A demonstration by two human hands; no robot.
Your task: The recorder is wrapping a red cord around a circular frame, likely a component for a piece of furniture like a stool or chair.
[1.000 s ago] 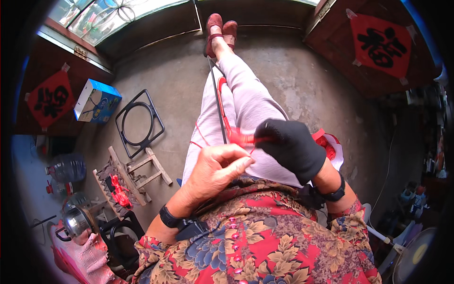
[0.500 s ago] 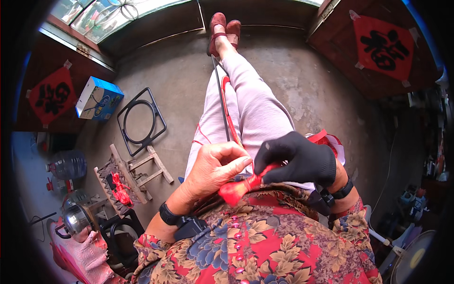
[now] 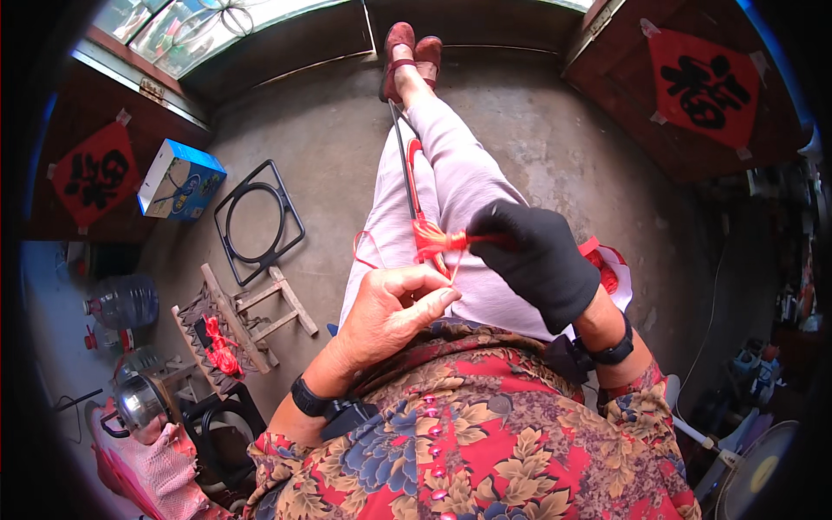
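Observation:
My right hand [image 3: 539, 264], in a black glove, is closed on a small bundle of red cord [image 3: 438, 240] held above my lap. The bundle's looped end sticks out to the left of the glove. My bare left hand [image 3: 390, 308] sits just below it, with thumb and forefinger pinched on a thin strand [image 3: 457, 267] that runs up toward the bundle. A loose red cord loop [image 3: 368, 247] lies on my left thigh. Along my legs, a dark rod with a red-covered part [image 3: 414, 182] reaches from near my shoes to beneath the bundle.
Beside my right thigh is a white-and-red bag [image 3: 617, 282] with red material in it. To the left stand a wooden folding stool [image 3: 238, 321] holding red cord [image 3: 223, 347], a black metal frame [image 3: 260, 221] and a blue box [image 3: 184, 182]. A fan [image 3: 758, 472] is at lower right.
My right hand has carried the red cord bundle up and away from my belly, and its looped end has swung above my left hand. The left hand stays nearly in place, still pinched.

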